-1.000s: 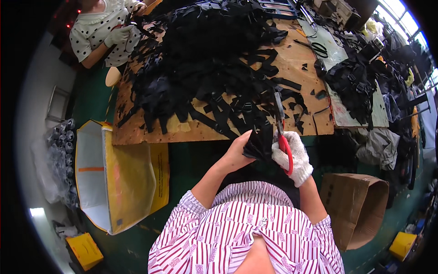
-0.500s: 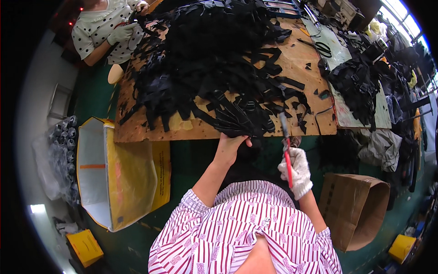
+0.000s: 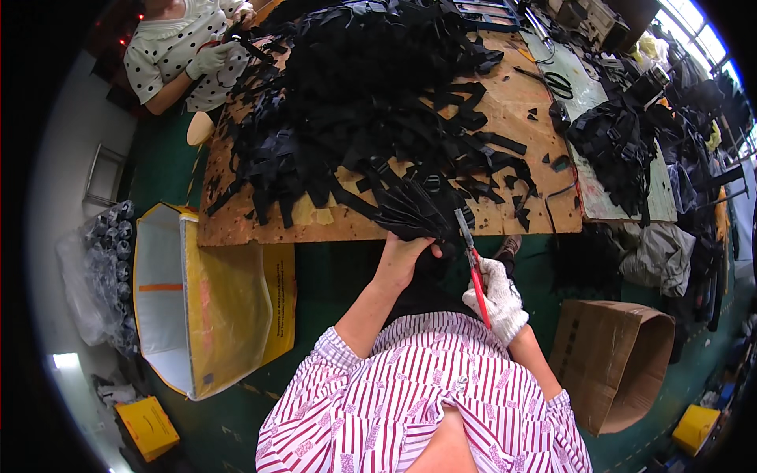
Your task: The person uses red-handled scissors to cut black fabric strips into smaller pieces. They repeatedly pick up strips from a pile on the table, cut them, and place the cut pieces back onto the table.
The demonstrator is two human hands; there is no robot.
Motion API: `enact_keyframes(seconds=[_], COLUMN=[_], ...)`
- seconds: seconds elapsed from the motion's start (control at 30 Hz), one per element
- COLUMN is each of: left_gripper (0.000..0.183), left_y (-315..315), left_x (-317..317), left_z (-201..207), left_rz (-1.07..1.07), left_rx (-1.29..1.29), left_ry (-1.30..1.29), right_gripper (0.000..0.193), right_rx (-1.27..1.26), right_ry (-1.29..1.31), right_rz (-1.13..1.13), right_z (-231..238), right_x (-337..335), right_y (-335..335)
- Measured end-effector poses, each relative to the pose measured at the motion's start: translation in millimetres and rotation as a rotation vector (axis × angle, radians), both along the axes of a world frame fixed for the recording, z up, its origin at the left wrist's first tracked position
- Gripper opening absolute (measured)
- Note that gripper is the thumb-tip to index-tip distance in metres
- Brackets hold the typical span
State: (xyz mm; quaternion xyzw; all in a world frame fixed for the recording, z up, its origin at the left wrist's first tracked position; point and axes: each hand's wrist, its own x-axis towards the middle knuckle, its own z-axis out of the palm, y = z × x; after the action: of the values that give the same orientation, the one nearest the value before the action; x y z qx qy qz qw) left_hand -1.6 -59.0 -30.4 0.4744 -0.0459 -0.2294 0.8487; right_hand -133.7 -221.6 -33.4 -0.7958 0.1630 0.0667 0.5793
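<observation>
At the table's near edge my bare left hand point(image 3: 406, 256) is closed around a fanned bundle of black straps point(image 3: 410, 211), which lies partly over the board. My right hand point(image 3: 497, 296), in a white knitted glove, grips a slim red-handled tool point(image 3: 478, 288) with a long grey metal head, resembling shears. Its metal end points up and away, just right of the bundle; whether it touches the straps I cannot tell. Beyond both hands a large heap of black straps and webbing point(image 3: 363, 87) covers much of the wooden table point(image 3: 260, 229).
Black-handled scissors point(image 3: 556, 83) and dark scraps lie on the right side. An open yellow bin point(image 3: 229, 307) stands on the floor at left, a cardboard box point(image 3: 607, 363) at right. Across the far left corner, a co-worker's gloved hand point(image 3: 209, 59) works near the heap.
My right hand has brought the red-handled tool left, closer to the bundle. My left hand has shifted slightly right, and the straps in it are bunched more upright.
</observation>
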Motion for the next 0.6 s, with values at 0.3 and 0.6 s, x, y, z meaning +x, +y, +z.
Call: enact_keyframes(seconds=[0.3,0.6], left_gripper=[0.011,0.011], left_y=[-0.5,0.3], left_x=[-1.6,-1.7], left_z=[0.2,-1.5], left_rz=[-0.071,-0.091], left_rx=[0.038,0.093], left_ry=[0.02,-0.009], right_gripper=[0.069,0.066], right_rx=[-0.04,-0.104], right_ry=[-0.068,-0.151], right_rz=[0.008,-0.002], right_z=[-3.6,7.3], right_x=[4.0,2.8], right_y=[1.4,6.3])
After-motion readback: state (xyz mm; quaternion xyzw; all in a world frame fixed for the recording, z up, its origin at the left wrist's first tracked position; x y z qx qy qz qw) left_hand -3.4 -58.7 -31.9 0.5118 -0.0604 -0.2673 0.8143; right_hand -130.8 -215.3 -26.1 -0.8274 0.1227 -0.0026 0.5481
